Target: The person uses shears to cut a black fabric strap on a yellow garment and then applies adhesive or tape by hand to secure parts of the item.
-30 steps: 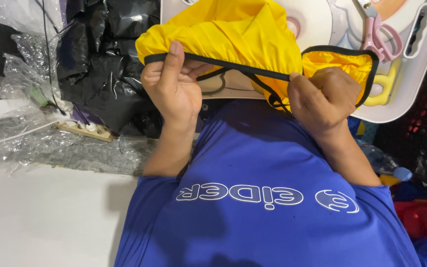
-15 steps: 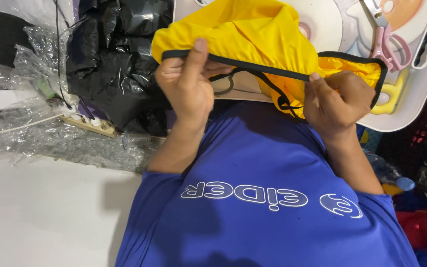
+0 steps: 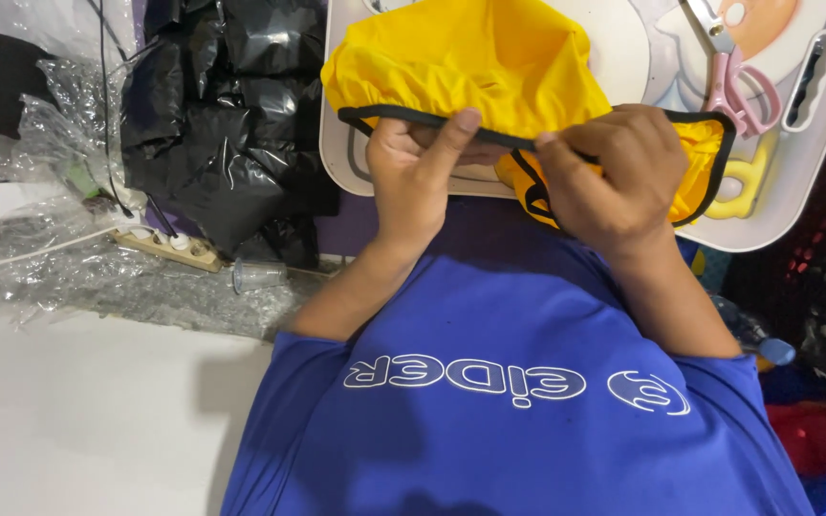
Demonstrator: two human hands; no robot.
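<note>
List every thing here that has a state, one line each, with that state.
Yellow fabric garment with black trim: bunched, its edge pinched by both hands.
Left hand: closed on the trim.
Right hand: closed on the trim.
Pink-handled scissors: shut, lying on the white tray.
Black plastic bag: crumpled.

Yellow cloth (image 3: 489,57): top cut off by upper pic edge; mid part of black-trimmed hem hidden behind both hands. 
Left hand (image 3: 418,177): fingertips tucked under hem, grip not fully visible. 
Right hand (image 3: 614,177): palm side hidden. 
Pink scissors (image 3: 733,81): blade tips cut at top edge. 
White tray (image 3: 795,191): mostly covered by cloth, top cut off. 
Small clear item (image 3: 258,275) by power strip: too small to ID.
</note>
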